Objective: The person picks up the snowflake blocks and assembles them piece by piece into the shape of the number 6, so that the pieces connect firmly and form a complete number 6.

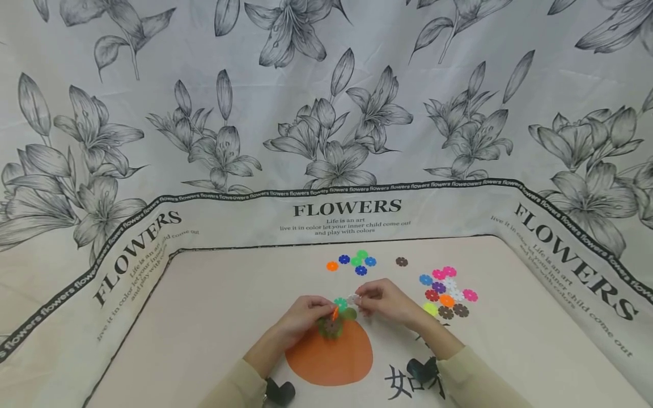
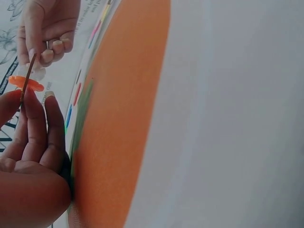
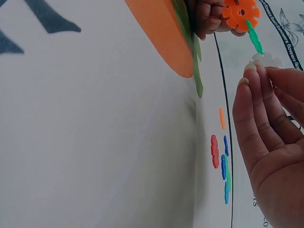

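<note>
In the head view a short chain of notched plastic discs spans the gap between both hands, above an orange printed shape. My left hand [image 1: 305, 313] pinches a brown disc [image 2: 29, 73], seen edge-on in the left wrist view, between thumb and fingertips. It crosses an orange disc [image 3: 241, 13]. A green disc [image 3: 255, 37] slots into the orange one. At the other end, my right hand [image 1: 382, 301] pinches a white disc [image 3: 268, 60] against the green disc's tip; whether these two are interlocked I cannot tell.
Loose discs lie behind the hands, among them an orange disc [image 1: 333, 266] and a lone brown disc [image 1: 401, 262]. To the right is a mixed cluster with a purple disc [image 1: 438, 288] and a yellow disc [image 1: 431, 308]. Flower-printed cloth [image 1: 347, 215] rises beyond the table.
</note>
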Tool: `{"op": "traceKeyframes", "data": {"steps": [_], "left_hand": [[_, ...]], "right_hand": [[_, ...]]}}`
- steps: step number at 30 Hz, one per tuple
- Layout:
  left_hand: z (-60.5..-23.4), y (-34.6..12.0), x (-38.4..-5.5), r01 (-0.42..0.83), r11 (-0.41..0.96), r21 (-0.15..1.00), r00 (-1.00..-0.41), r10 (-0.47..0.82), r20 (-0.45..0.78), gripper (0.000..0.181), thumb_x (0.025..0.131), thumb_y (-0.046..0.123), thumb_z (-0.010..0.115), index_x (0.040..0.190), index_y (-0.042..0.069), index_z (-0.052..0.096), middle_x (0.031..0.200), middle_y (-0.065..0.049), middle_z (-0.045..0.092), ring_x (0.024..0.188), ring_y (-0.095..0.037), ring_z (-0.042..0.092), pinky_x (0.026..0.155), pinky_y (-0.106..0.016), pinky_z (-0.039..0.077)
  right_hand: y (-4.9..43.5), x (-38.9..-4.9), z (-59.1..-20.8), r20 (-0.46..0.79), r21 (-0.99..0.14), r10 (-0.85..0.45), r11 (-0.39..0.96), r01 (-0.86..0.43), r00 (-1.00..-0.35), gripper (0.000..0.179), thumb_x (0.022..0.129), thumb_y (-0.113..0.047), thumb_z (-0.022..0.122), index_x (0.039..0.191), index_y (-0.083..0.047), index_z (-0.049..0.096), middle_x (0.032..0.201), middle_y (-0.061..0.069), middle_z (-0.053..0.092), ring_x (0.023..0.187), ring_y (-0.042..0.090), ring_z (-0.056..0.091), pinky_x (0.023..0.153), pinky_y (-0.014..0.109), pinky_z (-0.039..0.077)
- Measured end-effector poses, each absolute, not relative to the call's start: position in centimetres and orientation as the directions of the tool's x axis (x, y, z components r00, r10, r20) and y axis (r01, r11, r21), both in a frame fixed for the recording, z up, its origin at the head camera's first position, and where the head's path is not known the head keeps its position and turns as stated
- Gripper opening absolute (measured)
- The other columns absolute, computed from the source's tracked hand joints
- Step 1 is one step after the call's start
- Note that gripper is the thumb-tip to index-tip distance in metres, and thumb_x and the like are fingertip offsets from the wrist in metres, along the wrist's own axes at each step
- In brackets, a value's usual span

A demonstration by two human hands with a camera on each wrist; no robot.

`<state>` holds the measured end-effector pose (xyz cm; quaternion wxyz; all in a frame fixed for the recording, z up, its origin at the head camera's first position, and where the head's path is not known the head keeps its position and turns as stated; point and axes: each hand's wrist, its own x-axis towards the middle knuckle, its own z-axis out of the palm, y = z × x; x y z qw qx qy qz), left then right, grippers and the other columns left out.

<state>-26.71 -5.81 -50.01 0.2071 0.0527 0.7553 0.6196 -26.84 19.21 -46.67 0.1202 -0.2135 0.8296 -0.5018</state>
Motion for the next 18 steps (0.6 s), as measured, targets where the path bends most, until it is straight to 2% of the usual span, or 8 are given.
{"op": "traceKeyframes", "data": {"steps": [3,9,18], "left_hand": [[-49.96,-5.85,-26.65,-0.181,0.226,0.957,-0.907,0.337,-0.252,0.026,0.099,0.029,0.070,0.106,0.004,0.077,0.100,-0.004,0.073,0.098,-0.018,0.062,0.099,-0.038,0.052],[-49.86,-5.87,-26.63,-0.177,0.218,0.960,-0.909,0.336,-0.244,0.028,0.099,0.030,0.070,0.107,0.004,0.076,0.100,-0.004,0.072,0.098,-0.018,0.062,0.099,-0.038,0.051],[-50.00,-5.95,-26.70,-0.176,0.211,0.961,-0.908,0.342,-0.242,0.027,0.098,0.029,0.070,0.104,0.004,0.076,0.100,-0.004,0.072,0.099,-0.018,0.061,0.099,-0.037,0.050]], "right_hand": [[19.20,-26.85,-46.76,0.013,-0.886,-0.478,0.402,-0.232,-0.878,0.022,0.101,-0.012,0.064,0.114,0.004,0.071,0.091,0.019,0.073,0.080,0.030,0.070,0.075,0.040,0.060],[19.30,-27.10,-46.79,0.003,-0.880,-0.480,0.415,-0.230,-0.877,0.019,0.100,-0.018,0.067,0.111,-0.005,0.074,0.091,0.013,0.074,0.079,0.023,0.070,0.075,0.035,0.059],[18.67,-27.35,-46.98,0.008,-0.896,-0.498,0.382,-0.228,-0.867,0.021,0.100,-0.022,0.067,0.109,-0.004,0.075,0.092,0.013,0.074,0.080,0.023,0.071,0.075,0.032,0.060]]}}
